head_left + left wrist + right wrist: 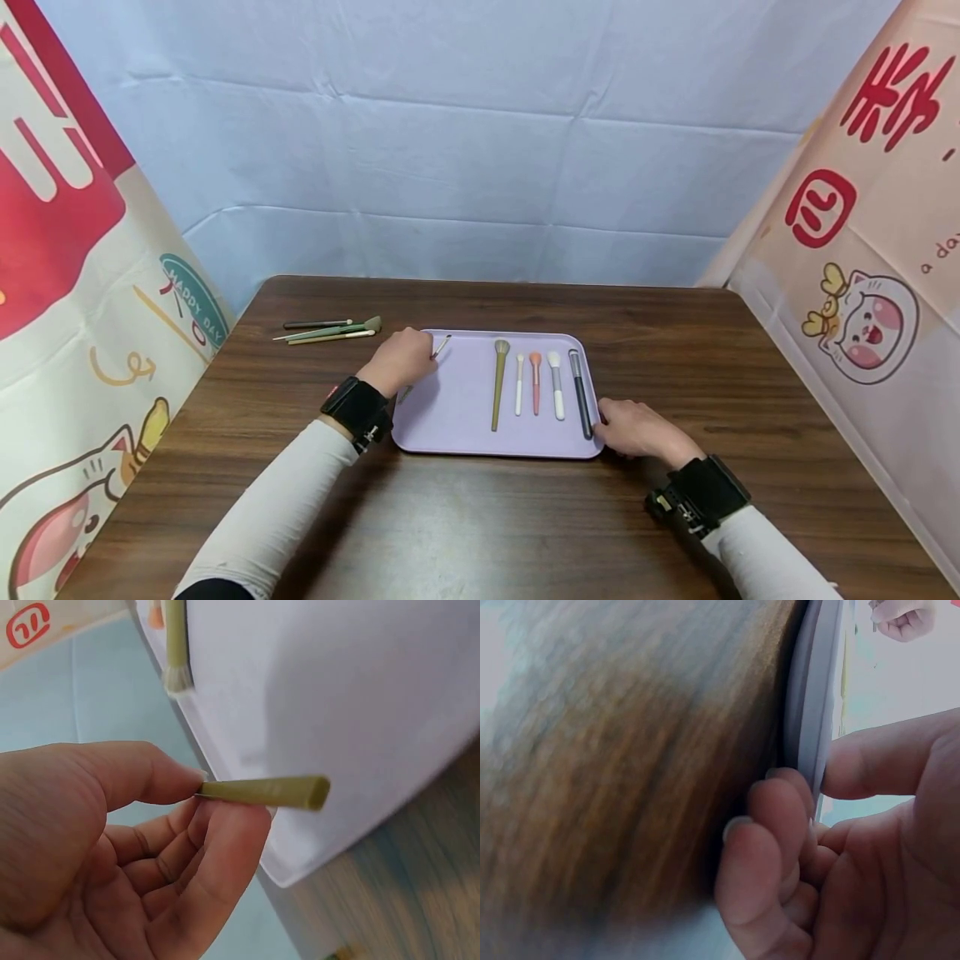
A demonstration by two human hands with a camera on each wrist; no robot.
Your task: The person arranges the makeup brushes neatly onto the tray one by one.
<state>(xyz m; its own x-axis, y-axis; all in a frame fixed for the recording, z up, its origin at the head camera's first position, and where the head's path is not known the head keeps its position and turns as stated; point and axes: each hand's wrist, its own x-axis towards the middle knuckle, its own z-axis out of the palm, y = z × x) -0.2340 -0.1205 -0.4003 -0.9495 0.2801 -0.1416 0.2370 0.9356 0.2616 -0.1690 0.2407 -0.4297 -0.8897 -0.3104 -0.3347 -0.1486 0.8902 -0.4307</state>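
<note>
My left hand (403, 363) is over the left side of a lilac tray (457, 421), pinching a makeup brush (262, 792) between thumb and index finger. The brush's olive handle end points toward the camera in the left wrist view. On the tray's right half lie an olive makeup brush (498, 392), a small white one (519, 386), a coral one (536, 385), a white-and-grey one (557, 387) and a black one (581, 396), roughly side by side. My right hand (637, 427) grips the tray's right edge near its front corner, thumb over the rim and fingers outside it.
Beyond my left hand, a black brush (315, 323), a green brush (341, 330) and an olive-handled brush (330, 337) lie together on the wooden table (480, 517). A pale blue cloth (465, 167) hangs behind the table, with printed cloths at both sides.
</note>
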